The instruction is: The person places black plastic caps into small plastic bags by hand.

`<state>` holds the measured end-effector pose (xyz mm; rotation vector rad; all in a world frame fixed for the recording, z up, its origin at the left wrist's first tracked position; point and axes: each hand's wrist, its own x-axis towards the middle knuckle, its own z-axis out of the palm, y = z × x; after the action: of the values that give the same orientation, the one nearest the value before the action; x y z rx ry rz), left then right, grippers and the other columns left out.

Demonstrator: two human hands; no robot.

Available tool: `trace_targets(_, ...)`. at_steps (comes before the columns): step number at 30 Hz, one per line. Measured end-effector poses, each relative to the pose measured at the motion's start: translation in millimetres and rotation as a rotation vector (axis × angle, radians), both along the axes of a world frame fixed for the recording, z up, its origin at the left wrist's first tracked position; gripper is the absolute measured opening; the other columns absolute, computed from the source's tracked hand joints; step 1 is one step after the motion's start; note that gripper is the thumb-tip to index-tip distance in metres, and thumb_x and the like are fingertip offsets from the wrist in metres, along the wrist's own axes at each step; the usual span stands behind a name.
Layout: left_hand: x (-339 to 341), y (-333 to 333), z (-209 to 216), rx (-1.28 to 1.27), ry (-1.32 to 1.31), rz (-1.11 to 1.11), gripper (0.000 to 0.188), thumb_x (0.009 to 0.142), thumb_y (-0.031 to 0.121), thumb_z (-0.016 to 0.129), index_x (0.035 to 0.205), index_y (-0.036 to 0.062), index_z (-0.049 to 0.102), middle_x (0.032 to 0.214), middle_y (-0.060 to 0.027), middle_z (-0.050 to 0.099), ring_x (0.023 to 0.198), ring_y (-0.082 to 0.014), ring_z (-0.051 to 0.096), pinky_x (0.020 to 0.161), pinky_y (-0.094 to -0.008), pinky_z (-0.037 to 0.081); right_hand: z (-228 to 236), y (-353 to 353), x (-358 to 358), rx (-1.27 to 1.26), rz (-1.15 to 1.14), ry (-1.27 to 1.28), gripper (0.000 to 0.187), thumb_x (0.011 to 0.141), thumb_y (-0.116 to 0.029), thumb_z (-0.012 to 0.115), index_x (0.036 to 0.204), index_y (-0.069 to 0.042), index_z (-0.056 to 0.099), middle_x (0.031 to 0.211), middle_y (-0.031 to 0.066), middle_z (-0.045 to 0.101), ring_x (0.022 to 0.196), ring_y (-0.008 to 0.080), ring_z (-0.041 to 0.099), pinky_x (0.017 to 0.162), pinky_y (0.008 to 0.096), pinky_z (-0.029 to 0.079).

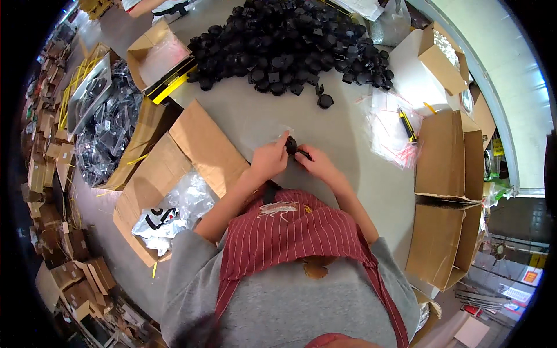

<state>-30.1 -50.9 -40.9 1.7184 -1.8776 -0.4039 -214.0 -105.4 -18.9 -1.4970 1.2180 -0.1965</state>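
Observation:
Close in front of my apron, my left hand (270,159) pinches a small black plastic part (291,145) with a rounded head. Its index finger points up along the part's side. My right hand (319,165) is closed on the part's narrower dark end, just to the right; whether this is one piece or two I cannot tell. Something clear, like thin film, shows faintly by the left fingertips. Farther off lies a large heap of similar black plastic parts (284,46), and one loose black part (325,101) sits at its near edge.
Clear zip bags (383,130) and a yellow-black utility knife (408,125) lie at the right, beside open cardboard boxes (441,156). On the left stand an open carton (206,148) with plastic wrapping and a box of bagged dark parts (107,127). Another person's arm (144,7) shows far left.

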Motion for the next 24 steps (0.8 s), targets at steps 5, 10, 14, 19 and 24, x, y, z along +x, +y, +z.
trace_targets(5, 12, -5, 7, 0.065, 0.046, -0.01, 0.049, 0.089, 0.014, 0.054, 0.138, 0.0143, 0.047, 0.076, -0.0147, 0.066, 0.069, -0.035, 0.065, 0.06, -0.0471, 0.051, -1, -6, -8, -0.369, 0.348, 0.106, 0.037, 0.088, -0.035, 0.06, 0.111, -0.006, 0.067, 0.091, 0.0173, 0.069, 0.072, 0.0351, 0.064, 0.069, 0.0446, 0.05)
trace_targets(10, 3, -10, 29, 0.047, -0.071, -0.287, 0.056, 0.086, 0.013, 0.055, 0.141, 0.0142, 0.044, 0.074, -0.0148, 0.065, 0.066, -0.0355, 0.064, 0.058, -0.0478, 0.05, -3, -16, -4, -0.051, 0.224, -0.065, 0.034, 0.095, -0.029, 0.058, 0.12, -0.007, 0.065, 0.077, 0.004, 0.064, 0.066, 0.0147, 0.058, 0.057, 0.0301, 0.044)
trace_targets(14, -2, -6, 19, 0.0, -0.022, -0.215, 0.059, 0.084, 0.011, 0.055, 0.142, 0.0129, 0.043, 0.071, -0.0151, 0.064, 0.064, -0.035, 0.064, 0.056, -0.048, 0.049, -9, -4, -2, 0.286, -0.097, -0.38, 0.038, 0.1, -0.024, 0.054, 0.135, -0.01, 0.056, 0.083, -0.0049, 0.06, 0.067, 0.0054, 0.052, 0.054, 0.0222, 0.04)
trace_targets(19, 4, 0, 17, 0.017, -0.009, -0.234, 0.061, 0.082, 0.012, 0.057, 0.141, 0.0126, 0.043, 0.068, -0.014, 0.062, 0.061, -0.0348, 0.063, 0.054, -0.0468, 0.048, -14, 2, -6, 0.284, 0.083, -0.407, 0.046, 0.098, -0.022, 0.057, 0.141, -0.009, 0.049, 0.086, -0.0027, 0.06, 0.066, 0.0061, 0.05, 0.054, 0.0228, 0.039)
trace_targets(24, 8, -6, 24, 0.008, -0.017, -0.256, 0.06, 0.081, 0.013, 0.058, 0.139, 0.0142, 0.044, 0.066, -0.013, 0.061, 0.06, -0.0341, 0.062, 0.053, -0.0459, 0.048, -4, -7, -2, 0.178, 0.306, -0.312, 0.047, 0.095, -0.017, 0.06, 0.14, -0.008, 0.051, 0.077, -0.0023, 0.056, 0.062, 0.0066, 0.047, 0.053, 0.0233, 0.037)
